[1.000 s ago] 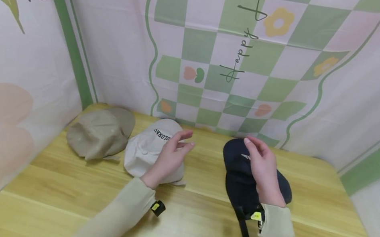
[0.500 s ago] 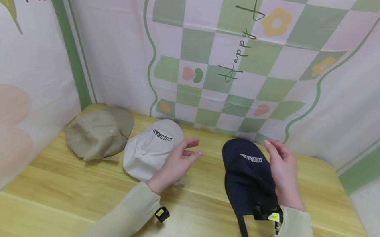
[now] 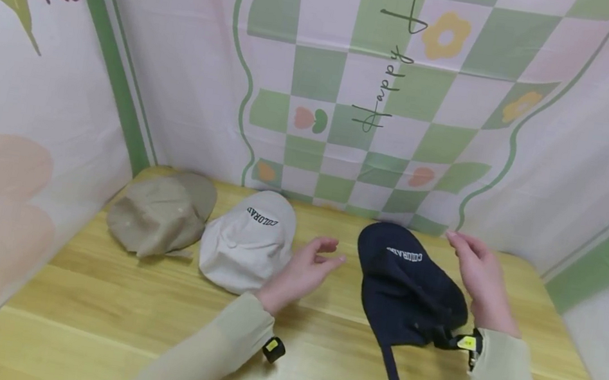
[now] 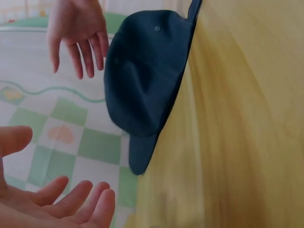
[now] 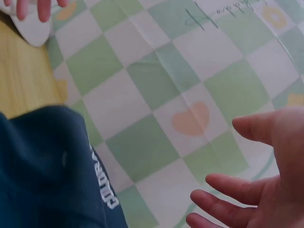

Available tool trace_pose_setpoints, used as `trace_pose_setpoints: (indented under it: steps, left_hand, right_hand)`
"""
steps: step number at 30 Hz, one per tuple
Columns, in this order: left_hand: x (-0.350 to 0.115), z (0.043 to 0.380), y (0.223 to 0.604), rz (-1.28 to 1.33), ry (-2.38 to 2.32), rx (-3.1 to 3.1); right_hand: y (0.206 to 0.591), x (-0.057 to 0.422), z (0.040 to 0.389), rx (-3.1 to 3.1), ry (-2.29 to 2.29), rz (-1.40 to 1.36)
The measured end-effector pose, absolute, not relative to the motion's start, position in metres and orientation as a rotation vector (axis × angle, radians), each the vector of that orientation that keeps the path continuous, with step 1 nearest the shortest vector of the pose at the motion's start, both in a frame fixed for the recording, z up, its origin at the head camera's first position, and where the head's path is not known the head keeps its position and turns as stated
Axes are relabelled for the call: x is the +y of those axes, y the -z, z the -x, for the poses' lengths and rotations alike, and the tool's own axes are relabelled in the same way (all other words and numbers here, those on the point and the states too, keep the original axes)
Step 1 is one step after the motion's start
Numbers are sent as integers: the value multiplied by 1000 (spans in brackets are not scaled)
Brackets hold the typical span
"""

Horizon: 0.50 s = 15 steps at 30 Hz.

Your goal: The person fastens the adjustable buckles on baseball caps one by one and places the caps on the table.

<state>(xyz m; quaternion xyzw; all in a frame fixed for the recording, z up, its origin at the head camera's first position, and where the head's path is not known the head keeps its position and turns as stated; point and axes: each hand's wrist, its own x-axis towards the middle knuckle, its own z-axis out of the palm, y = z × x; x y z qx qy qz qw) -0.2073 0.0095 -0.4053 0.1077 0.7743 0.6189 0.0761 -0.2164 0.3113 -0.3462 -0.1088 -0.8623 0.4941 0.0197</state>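
Observation:
A navy baseball cap (image 3: 407,289) with white lettering on its brim lies on the right half of the table, its strap trailing toward the near edge. Just right of it my right hand (image 3: 481,280) is raised, fingers extended and holding nothing. Between the navy cap and a white cap (image 3: 240,252) hovers my left hand (image 3: 305,271), relaxed and holding nothing. The left wrist view shows the navy cap (image 4: 147,71) beyond my left fingers (image 4: 76,194). In the right wrist view, the navy cap (image 5: 47,166) stands left of my spread right hand (image 5: 251,185).
A khaki cap (image 3: 160,215) sits at the table's far left, beside the white cap. The wooden table (image 3: 106,311) meets a printed curtain (image 3: 320,75) at its back edge, with more cloth hanging at both sides.
Both hands have moved to the right, the right one from above the navy cap to its right side, the left one away from the white cap. The caps stay put.

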Motion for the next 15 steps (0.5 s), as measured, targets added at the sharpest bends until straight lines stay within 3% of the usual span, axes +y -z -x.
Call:
trace_pose_setpoints:
  steps: [15]
  left_hand:
    - [43, 205, 425, -222, -1831, 2122]
  right_hand:
    - [365, 350, 211, -2858, -1610, 453]
